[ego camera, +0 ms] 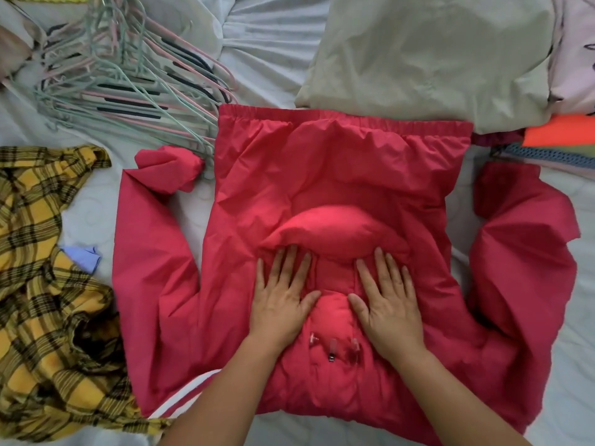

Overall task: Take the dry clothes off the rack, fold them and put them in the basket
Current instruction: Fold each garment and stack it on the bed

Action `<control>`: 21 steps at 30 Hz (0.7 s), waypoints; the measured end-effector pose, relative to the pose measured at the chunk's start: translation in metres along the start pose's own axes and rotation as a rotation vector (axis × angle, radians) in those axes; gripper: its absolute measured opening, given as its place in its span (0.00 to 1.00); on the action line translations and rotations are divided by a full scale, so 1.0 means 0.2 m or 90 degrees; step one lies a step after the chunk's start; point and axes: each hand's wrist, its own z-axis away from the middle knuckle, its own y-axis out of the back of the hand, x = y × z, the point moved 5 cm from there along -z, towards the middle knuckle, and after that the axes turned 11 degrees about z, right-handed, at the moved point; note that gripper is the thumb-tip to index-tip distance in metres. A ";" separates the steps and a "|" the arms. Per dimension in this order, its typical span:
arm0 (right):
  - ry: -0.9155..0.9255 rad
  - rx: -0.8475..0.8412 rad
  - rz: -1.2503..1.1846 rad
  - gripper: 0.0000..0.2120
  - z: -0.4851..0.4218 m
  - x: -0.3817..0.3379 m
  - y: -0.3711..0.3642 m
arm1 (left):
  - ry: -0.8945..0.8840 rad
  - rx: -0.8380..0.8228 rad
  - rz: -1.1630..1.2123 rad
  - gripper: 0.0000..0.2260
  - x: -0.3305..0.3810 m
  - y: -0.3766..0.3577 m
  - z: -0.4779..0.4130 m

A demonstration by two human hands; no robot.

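Observation:
A red puffy jacket [338, 175] lies spread flat on the pale bed sheet [264, 40], its hem away from me and both sleeves out to the sides. My left hand [281, 294] and my right hand [388, 297] press flat on the jacket's middle, fingers straight, side by side with a narrow strip of cloth between them. A bulge of trapped air stands just beyond my fingertips. Small toggles show near my wrists. No basket or rack is in view.
A yellow plaid garment [42, 272] lies crumpled at the left, with a small blue cloth [85, 257] beside it. A heap of green and pink hangers [122, 75] sits top left. A beige garment [428, 56] and a stack of folded clothes [560, 140] lie top right.

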 end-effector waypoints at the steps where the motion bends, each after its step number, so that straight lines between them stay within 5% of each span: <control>1: -0.003 -0.027 0.020 0.29 0.00 0.00 -0.04 | 0.009 -0.022 -0.006 0.29 -0.01 -0.02 0.00; 8: -0.052 -0.039 -0.121 0.27 0.09 0.13 0.09 | 0.027 0.016 0.136 0.26 -0.06 0.17 0.17; 13: -0.038 -0.094 -0.097 0.29 0.20 0.26 0.05 | 0.058 -0.091 0.080 0.29 -0.16 0.04 0.41; 18: -0.323 0.148 -0.369 0.39 -0.24 0.44 0.45 | 0.045 0.180 0.250 0.24 -0.22 0.42 0.05; 21: -0.484 0.072 -0.500 0.35 -0.60 0.62 0.51 | 0.196 0.253 0.278 0.24 -0.45 0.63 -0.31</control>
